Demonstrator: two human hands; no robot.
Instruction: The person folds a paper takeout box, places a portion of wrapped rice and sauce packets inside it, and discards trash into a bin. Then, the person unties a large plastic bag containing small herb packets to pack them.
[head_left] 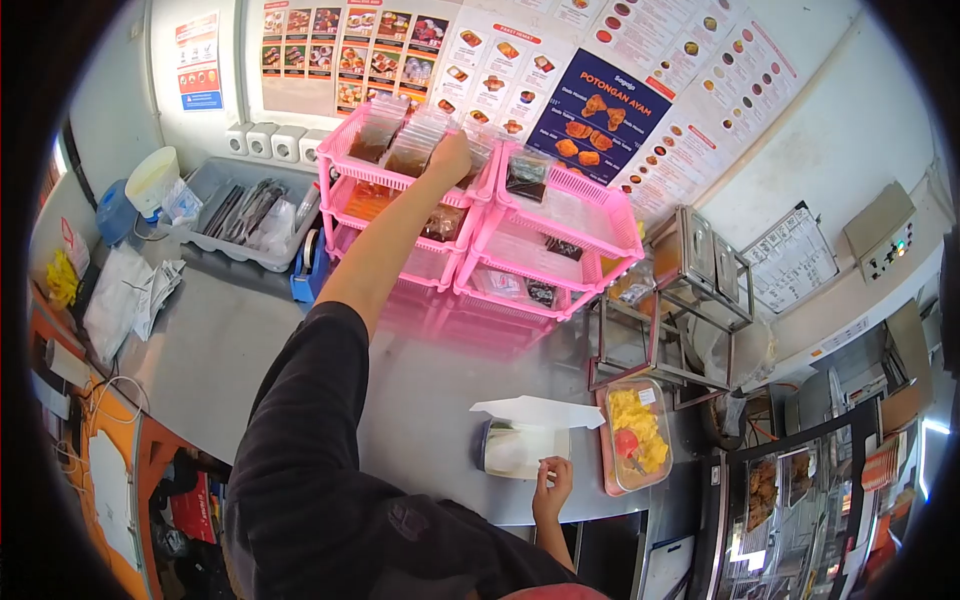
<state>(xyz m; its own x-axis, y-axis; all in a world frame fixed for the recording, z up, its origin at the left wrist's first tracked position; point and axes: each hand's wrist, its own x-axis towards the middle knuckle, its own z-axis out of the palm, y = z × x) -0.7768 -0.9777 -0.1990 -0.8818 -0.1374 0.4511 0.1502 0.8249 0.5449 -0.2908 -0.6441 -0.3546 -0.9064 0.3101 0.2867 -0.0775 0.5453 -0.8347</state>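
Note:
My left hand [450, 157] reaches into the upper tray of a pink rack [392, 180], among clear packets of dark sauce [408, 160]. Its fingers are curled, and their tips are hidden among the packets. Low on the right, my right hand [552, 488] is at the near corner of an open paper food box [550, 448]. Those fingers are bent together around something small and pale that I cannot make out. The box has a raised white flap [535, 411] and a white, rounded content [510, 447].
Right of the box stands a clear tub [612, 485] of yellow food with a red scoop [627, 442]. A second pink rack [570, 200] adjoins the first. A grey bin of dark utensils [290, 262], a blue tape dispenser [307, 270] and a metal stand [652, 335] flank the racks.

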